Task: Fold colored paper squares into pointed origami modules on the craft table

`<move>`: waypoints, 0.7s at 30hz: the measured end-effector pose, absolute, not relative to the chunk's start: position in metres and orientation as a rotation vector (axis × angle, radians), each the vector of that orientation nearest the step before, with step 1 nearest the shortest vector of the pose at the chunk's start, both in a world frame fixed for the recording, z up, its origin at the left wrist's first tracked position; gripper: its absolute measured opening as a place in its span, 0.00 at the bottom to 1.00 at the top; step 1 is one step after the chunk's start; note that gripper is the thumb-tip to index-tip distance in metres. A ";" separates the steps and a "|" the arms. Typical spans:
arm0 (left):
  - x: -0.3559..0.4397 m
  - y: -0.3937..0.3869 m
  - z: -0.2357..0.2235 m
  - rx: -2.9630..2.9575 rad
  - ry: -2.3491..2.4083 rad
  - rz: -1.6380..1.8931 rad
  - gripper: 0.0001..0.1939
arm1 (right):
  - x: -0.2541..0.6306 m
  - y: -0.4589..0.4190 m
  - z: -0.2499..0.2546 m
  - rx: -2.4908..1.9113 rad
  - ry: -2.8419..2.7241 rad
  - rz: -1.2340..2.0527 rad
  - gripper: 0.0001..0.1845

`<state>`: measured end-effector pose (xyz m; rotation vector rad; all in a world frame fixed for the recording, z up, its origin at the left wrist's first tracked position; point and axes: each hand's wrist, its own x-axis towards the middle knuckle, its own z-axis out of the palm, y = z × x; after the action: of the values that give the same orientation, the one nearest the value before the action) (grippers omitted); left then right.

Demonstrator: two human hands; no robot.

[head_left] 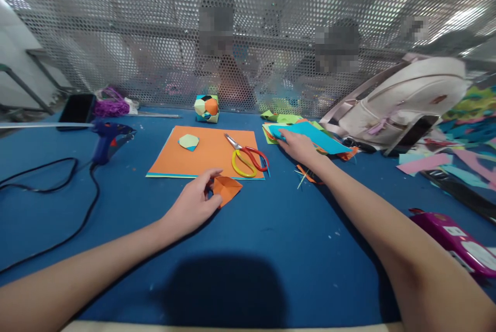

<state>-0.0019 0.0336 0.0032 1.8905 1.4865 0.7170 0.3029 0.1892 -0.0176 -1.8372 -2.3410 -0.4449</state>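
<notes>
Folded orange paper [228, 190], creased and tapering to a point at right, lies on the blue table [248, 239], pinched between left fingers [214, 201]; right fingers [284, 137], slightly spread, touch blue paper [315, 135].

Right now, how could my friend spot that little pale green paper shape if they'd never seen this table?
On the blue table lies a big orange sheet. Toward its left side sits the small, many-sided pale green shape with blue at some corners. Unlike the scissors on the same sheet, it has no handles.
</notes>
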 end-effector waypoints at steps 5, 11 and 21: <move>-0.002 0.035 0.001 1.899 1.494 0.721 0.28 | 0.302 0.189 -0.015 -1.914 -2.299 -0.471 0.23; -0.003 0.035 0.002 1.900 1.485 0.735 0.27 | 0.293 0.189 -0.013 -1.948 -2.358 -0.488 0.26; -0.002 0.033 0.000 1.896 1.452 0.791 0.25 | 0.287 0.190 -0.008 -1.963 -2.395 -0.494 0.24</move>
<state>-0.0023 0.0335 0.0004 1.8955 1.4519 0.7909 0.2866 0.1899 -0.0084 -1.9629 -2.3945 -0.4942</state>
